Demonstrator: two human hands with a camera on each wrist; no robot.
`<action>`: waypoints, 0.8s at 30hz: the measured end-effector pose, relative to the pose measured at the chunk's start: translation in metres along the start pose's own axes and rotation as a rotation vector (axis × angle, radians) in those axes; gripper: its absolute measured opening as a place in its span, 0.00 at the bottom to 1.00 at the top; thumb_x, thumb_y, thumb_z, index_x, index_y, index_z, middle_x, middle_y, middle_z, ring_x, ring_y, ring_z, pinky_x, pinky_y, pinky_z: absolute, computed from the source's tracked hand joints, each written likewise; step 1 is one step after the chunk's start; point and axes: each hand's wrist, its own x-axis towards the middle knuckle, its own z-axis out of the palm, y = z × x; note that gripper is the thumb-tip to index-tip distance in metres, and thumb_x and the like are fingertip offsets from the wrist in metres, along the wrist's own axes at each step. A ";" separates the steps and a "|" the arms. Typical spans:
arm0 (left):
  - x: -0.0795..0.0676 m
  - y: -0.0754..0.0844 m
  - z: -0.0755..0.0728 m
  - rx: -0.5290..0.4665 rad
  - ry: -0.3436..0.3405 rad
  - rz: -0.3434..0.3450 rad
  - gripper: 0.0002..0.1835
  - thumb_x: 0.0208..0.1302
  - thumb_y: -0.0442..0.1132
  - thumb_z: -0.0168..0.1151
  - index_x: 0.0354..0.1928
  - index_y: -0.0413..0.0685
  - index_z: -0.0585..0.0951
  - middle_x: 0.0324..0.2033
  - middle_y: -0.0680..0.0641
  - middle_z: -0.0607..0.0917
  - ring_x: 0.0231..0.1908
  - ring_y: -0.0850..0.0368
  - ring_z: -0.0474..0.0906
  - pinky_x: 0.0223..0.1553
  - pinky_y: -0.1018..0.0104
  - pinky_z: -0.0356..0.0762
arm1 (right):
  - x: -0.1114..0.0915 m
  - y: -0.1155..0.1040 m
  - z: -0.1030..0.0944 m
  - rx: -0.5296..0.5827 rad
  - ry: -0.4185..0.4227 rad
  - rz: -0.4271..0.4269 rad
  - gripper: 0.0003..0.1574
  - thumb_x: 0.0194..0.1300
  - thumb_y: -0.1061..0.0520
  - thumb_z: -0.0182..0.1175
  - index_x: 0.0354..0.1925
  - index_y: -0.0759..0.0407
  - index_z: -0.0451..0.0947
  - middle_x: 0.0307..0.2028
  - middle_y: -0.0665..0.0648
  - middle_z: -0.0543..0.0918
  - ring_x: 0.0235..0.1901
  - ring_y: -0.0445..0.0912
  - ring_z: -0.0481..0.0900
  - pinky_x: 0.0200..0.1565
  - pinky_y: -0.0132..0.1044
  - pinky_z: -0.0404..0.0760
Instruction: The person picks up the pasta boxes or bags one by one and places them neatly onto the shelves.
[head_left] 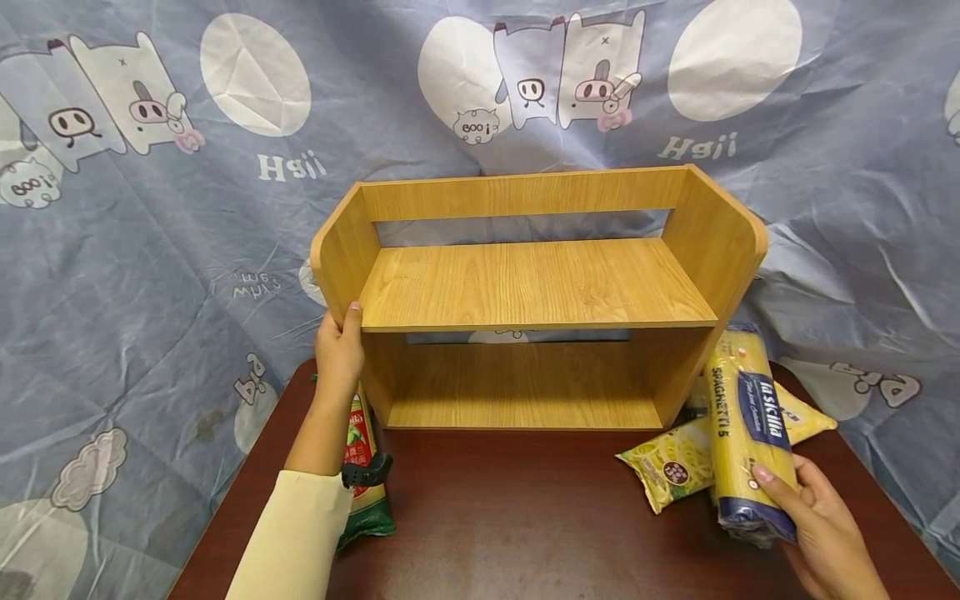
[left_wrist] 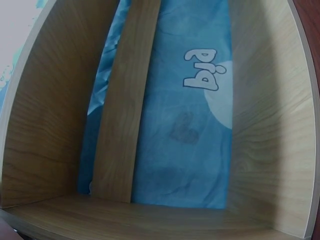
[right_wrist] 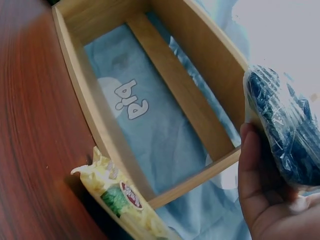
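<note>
A two-tier wooden shelf stands on the dark red-brown table, with nothing on either board. My left hand grips its left side panel, thumb at the front edge; part of the fingers is hidden. In my right hand is a long yellow pack of spaghetti, held by its lower end and slightly tilted, beside the shelf's right side. The right wrist view shows the pack's dark blue, crinkled end with fingers around it. The left wrist view shows the shelf's inside.
Behind the spaghetti, a yellow snack bag and another yellow package lie on the table's right. A red and green package lies at the left, partly under my left forearm. A patterned blue-grey cloth hangs behind the table.
</note>
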 end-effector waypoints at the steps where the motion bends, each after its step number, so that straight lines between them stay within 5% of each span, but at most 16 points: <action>1: 0.000 0.000 0.000 -0.003 0.003 -0.001 0.26 0.77 0.55 0.50 0.61 0.41 0.76 0.52 0.36 0.82 0.54 0.47 0.74 0.63 0.52 0.69 | -0.001 0.000 0.001 0.015 -0.006 -0.027 0.18 0.80 0.65 0.43 0.60 0.47 0.64 0.42 0.49 0.88 0.37 0.44 0.88 0.32 0.40 0.86; 14: 0.000 -0.001 0.001 -0.034 0.018 -0.015 0.27 0.77 0.56 0.50 0.62 0.42 0.76 0.51 0.37 0.81 0.53 0.48 0.75 0.62 0.53 0.71 | -0.010 -0.007 0.018 0.146 -0.063 -0.292 0.25 0.76 0.74 0.37 0.64 0.56 0.62 0.48 0.55 0.87 0.41 0.46 0.89 0.35 0.38 0.87; 24: 0.000 -0.001 0.002 -0.007 0.018 -0.009 0.27 0.76 0.57 0.49 0.60 0.41 0.76 0.50 0.36 0.81 0.51 0.46 0.76 0.61 0.52 0.71 | -0.016 -0.013 0.027 0.241 -0.118 -0.409 0.29 0.74 0.78 0.33 0.67 0.60 0.59 0.51 0.59 0.87 0.43 0.49 0.89 0.36 0.40 0.88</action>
